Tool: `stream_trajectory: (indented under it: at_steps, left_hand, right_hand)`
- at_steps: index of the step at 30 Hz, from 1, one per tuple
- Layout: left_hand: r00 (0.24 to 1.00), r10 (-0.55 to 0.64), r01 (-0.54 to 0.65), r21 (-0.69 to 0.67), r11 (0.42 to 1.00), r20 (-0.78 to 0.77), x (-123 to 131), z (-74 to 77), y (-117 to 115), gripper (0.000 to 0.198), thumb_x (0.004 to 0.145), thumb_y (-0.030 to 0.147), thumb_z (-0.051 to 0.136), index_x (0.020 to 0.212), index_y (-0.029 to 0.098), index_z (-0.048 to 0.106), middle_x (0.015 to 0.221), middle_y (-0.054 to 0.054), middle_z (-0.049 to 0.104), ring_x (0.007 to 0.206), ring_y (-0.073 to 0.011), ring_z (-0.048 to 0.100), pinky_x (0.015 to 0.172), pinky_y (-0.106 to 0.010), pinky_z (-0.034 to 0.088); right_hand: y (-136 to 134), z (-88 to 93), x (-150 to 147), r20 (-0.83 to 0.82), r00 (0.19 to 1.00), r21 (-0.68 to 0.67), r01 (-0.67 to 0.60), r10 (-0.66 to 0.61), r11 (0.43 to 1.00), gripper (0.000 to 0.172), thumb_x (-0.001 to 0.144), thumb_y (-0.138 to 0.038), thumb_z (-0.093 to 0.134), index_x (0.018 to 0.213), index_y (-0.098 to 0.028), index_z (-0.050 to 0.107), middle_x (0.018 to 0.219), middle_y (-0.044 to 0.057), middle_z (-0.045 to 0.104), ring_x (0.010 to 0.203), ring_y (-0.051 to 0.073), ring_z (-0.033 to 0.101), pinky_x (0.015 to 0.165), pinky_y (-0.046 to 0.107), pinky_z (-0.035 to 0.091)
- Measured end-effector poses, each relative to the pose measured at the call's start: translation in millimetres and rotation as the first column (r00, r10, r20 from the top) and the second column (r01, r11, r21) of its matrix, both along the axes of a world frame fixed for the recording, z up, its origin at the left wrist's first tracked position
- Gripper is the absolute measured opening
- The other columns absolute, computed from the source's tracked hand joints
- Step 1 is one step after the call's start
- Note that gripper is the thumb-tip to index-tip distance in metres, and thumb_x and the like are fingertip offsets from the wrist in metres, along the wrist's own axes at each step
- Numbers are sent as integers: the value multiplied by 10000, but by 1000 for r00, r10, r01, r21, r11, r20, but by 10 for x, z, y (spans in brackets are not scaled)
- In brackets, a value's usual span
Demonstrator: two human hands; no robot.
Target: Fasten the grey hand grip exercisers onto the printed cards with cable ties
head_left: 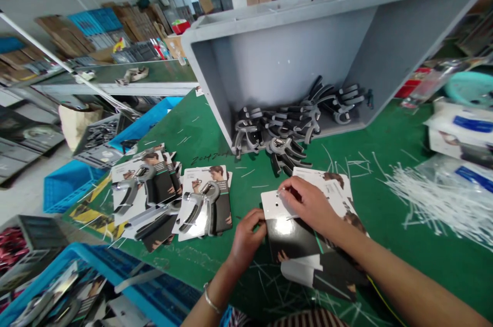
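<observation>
Your left hand (pixel 246 237) and right hand (pixel 308 204), bare.
A thin silver bangle (pixel 210 300) circles the left wrist; striped fabric (pixel 308 318) below.

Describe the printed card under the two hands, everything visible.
The printed card is flat glossy cardboard, white at its far end, black nearer the person. It lies atop a loose stack of like cards on the green table. The left hand grips its left edge; the right hand rests on its white end.

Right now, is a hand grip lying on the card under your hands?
No, the card under the left hand and right hand is bare.
</observation>
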State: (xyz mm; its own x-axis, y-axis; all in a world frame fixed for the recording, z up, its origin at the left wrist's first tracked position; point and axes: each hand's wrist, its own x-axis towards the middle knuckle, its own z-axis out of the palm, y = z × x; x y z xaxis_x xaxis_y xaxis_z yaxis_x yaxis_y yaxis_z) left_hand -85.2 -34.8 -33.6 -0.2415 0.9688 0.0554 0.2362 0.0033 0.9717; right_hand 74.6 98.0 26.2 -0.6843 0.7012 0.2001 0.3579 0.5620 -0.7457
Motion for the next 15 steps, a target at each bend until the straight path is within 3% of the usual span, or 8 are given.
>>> stream_trajectory:
  at_steps: [4, 10, 15]
  left_hand:
    - [988, 151, -153, 46, 987, 37, 124, -24, 244, 201, 793, 140, 621, 905, 233, 759, 1024, -64, 654, 1005, -229, 587, 907, -319, 433]
    - [932, 155, -144, -56, 988, 329, 247, 10, 319, 194, 713, 215, 717, 902, 223, 763, 1035, -47, 714, 997, -243, 613, 904, -345, 464]
    - [920, 205, -178, -110, 978, 335, 235, 17, 237, 99, 679, 221, 741, 775, 199, 754, 976, -37, 734, 978, -250, 628, 900, -349, 465]
  right_hand:
    - [19, -22, -27, 0, 999, 30, 46, -46, 998, 89, 917, -166, 500, 935, -204, 579, 866, 22, 618, 766, 176, 568, 707, 293, 412]
    - [12, -28, -16, -33, 998, 55, 59, -57, 997, 146, 897, -128, 481, 969, -217, 571, 882, 18, 615, 770, 177, 568, 710, 294, 423]
    - [-52, 20, 42, -21, 989, 107, -144, 147, 984, 237, 923, -87, 434, 965, -215, 630, 973, 46, 620, 919, 190, 589, 831, 319, 444]
